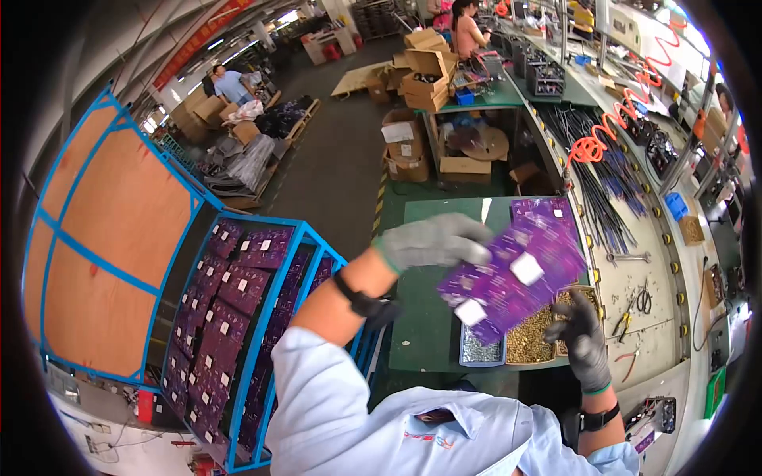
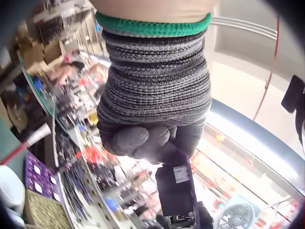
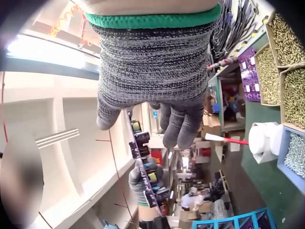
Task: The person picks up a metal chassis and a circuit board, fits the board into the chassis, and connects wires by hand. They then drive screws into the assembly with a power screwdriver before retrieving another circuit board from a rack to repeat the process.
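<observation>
My gloved left hand [image 1: 436, 242] grips a purple circuit board [image 1: 498, 287] by its far left edge, raised and tilted over the green table [image 1: 421, 333]. The board carries white labels on one face; black parts stick out from the other, seen edge-on in the right wrist view. My gloved right hand [image 1: 587, 349] is by the board's near right edge, fingers extended and thumb apart. In the left wrist view, curled fingers [image 2: 131, 138] overlap the board's end. Under the board, another purple board [image 1: 556, 209] lies at the table's back.
Bins of silver screws [image 1: 482, 354] and brass screws [image 1: 528, 341] stand along the table's near edge. A blue-framed rack [image 1: 302, 226] of purple boards is at left. A wrench [image 1: 629, 257], pliers [image 1: 627, 317] and black cables [image 1: 591, 159] lie on the right bench. A red coiled hose [image 1: 587, 149] hangs above.
</observation>
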### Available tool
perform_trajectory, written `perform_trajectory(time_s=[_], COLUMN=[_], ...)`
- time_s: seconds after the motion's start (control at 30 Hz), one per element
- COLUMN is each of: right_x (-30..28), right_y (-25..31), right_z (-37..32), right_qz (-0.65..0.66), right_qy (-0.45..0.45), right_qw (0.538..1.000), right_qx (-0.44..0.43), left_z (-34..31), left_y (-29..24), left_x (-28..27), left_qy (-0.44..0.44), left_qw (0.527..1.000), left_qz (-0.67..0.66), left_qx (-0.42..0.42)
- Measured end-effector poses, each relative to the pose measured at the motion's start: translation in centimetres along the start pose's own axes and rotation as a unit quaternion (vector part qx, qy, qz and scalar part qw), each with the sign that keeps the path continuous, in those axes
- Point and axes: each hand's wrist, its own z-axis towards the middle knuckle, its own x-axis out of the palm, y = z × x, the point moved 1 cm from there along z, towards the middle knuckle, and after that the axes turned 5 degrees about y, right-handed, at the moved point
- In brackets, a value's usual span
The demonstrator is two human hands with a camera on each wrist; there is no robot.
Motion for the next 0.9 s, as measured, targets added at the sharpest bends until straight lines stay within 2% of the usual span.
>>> perform_trajectory(time_s=[0.07, 0.1, 0.13, 0.2, 0.27, 0.3, 0.33, 0.4, 0.43, 0.47, 0.53, 0.6, 0.67, 0.77, 0.8, 0.83, 0.9], right_x=[-3.6, -5.7, -3.8, -6.7, -8.4, -9.4, -9.9, -13.0, -12.8, -15.3, -16.3, -16.2, -14.4, -14.9, -15.5, -15.8, -15.2], right_y=[-0.6, -0.7, 2.0, 2.9, 3.9, 4.2, 4.5, 4.2, 4.6, 4.2, 4.6, 5.0, 6.5, 7.2, 7.3, 7.5, 8.1], right_z=[-1.4, -3.8, -5.6, -10.6, -15.5, -18.3, -20.1, -26.1, -27.5, -30.3, -33.1, -34.4, -34.0, -34.6, -35.0, -35.1, -34.3], right_qz=[0.04, 0.06, 0.061, 0.042, 0.058, 0.055, 0.058, 0.083, 0.102, 0.082, 0.06, 0.045, 0.003, -0.011, -0.036, -0.061, -0.049], right_qy=[-0.04, -0.094, -0.103, -0.143, -0.23, -0.268, -0.306, -0.342, -0.429, -0.434, -0.442, -0.449, -0.455, -0.473, -0.452, -0.43, -0.447], right_qw=[0.997, 0.993, 0.99, 0.988, 0.969, 0.958, 0.942, 0.923, 0.882, 0.88, 0.876, 0.873, 0.872, 0.862, 0.876, 0.888, 0.873], right_qx=[-0.047, -0.049, -0.075, -0.05, -0.067, -0.087, -0.126, -0.154, -0.163, -0.176, -0.184, -0.184, -0.181, -0.182, -0.166, -0.15, -0.187], left_z=[5.8, 8.4, 10.7, 15.0, 17.6, 20.7, 21.6, 24.2, 24.1, 24.0, 21.8, 22.0, 22.3, 23.1, 23.6, 23.8, 24.6], left_y=[-0.5, -1.4, -2.2, -3.3, -3.8, -1.4, -0.8, 3.2, 3.5, 3.7, 0.0, -2.4, -4.3, -5.2, -5.2, -5.2, -5.5], left_x=[3.9, 6.1, 8.2, 12.7, 17.2, 19.6, 21.7, 27.1, 30.4, 33.4, 38.8, 42.7, 45.3, 47.0, 47.5, 47.8, 47.9], left_qy=[0.08, 0.126, 0.173, 0.229, 0.183, 0.17, 0.131, 0.164, 0.212, 0.257, 0.259, 0.269, 0.225, 0.17, 0.146, 0.143, 0.125], left_qw=[0.993, 0.986, 0.975, 0.973, 0.979, 0.967, 0.963, 0.9, 0.867, 0.829, 0.852, 0.847, 0.862, 0.906, 0.927, 0.912, 0.914], left_qz=[0.065, 0.065, 0.066, 0.022, -0.076, -0.18, -0.224, -0.403, -0.451, -0.496, -0.453, -0.456, -0.454, -0.385, -0.344, -0.379, -0.382], left_qx=[0.061, 0.091, 0.12, 0.026, 0.045, 0.064, 0.067, 0.034, 0.005, -0.025, -0.04, -0.036, -0.025, -0.044, -0.046, -0.06, -0.062])
